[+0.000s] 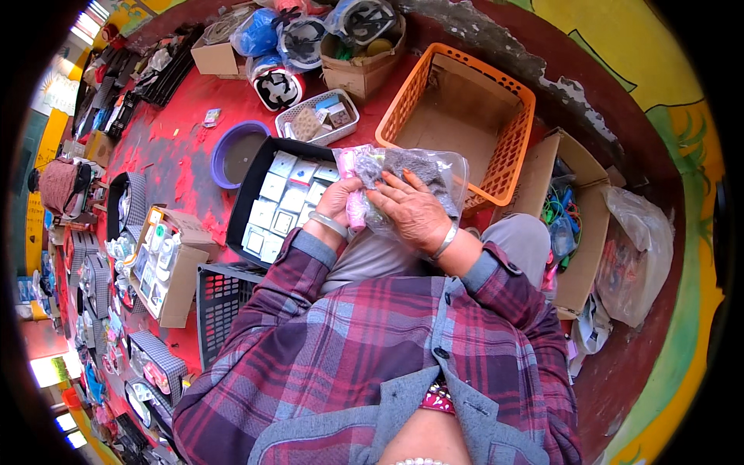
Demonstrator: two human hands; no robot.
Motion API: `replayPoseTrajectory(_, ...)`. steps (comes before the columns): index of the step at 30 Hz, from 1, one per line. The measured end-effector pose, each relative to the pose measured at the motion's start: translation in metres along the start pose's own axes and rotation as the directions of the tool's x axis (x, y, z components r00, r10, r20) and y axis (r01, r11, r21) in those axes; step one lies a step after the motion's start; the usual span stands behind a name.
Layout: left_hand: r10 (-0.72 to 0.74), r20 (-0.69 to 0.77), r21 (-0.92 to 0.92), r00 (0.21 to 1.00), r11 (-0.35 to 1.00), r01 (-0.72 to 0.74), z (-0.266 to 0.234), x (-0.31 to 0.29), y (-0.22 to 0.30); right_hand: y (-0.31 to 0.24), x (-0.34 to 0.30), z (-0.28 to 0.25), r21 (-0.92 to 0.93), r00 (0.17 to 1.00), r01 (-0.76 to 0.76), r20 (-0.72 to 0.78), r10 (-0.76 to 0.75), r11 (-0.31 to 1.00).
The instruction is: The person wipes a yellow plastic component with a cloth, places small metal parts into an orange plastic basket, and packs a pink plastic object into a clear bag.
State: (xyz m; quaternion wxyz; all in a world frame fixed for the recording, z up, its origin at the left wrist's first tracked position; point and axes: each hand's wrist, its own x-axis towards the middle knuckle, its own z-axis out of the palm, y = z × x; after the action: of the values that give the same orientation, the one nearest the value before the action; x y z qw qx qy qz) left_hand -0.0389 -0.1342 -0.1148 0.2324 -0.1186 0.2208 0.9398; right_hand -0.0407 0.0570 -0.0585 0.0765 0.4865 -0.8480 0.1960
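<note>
Above my lap is a clear plastic bag (457, 169) with a grey fuzzy cloth (418, 164) and a pink bundle (356, 208) showing in it. My left hand (338, 203) grips the bag's left side by the pink bundle, its fingertips partly hidden. On top of the grey cloth lies my right hand (415, 208), its fingers stretched out and pressing flat on the bag. Just beyond my left hand stands a black bin (249, 180) holding several small white boxes (291, 198).
An orange plastic crate (518, 147) sits ahead to the right, beside a cardboard box (593, 256) of coloured items. A purple basin (222, 159), a white basket (341, 133) and wrapped helmets (301, 43) stand ahead. To the left are a black crate (208, 310) and an open carton (180, 291).
</note>
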Motion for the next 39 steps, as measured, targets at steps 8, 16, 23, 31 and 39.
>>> replayPoseTrajectory(8,0.007,-0.005,0.008,1.000,1.000,-0.007,0.009,-0.008,0.000,0.001,-0.040,-0.022,0.322,0.982,0.164,0.042,-0.187,0.932)
replayPoseTrajectory(16,-0.011,-0.050,-0.057,0.999,0.998,0.008,0.008,-0.005,0.000,0.011,-0.062,-0.060,0.649,0.933,-0.119,0.332,-0.139,0.752)
replayPoseTrajectory(23,0.067,0.008,-0.053,0.998,0.996,-0.067,-0.002,-0.010,0.006,0.048,-0.042,-0.110,0.980,0.860,-0.164,0.085,0.503,0.116)
replayPoseTrajectory(31,0.080,0.016,-0.091,0.997,0.993,-0.078,0.007,-0.015,0.006,-0.007,0.005,-0.039,0.460,0.956,-0.271,0.235,0.178,0.846)
replayPoseTrajectory(39,0.103,-0.038,-0.127,0.994,0.986,-0.107,0.010,-0.021,0.012,0.004,-0.022,-0.031,0.343,0.961,0.136,0.184,-0.208,0.929)
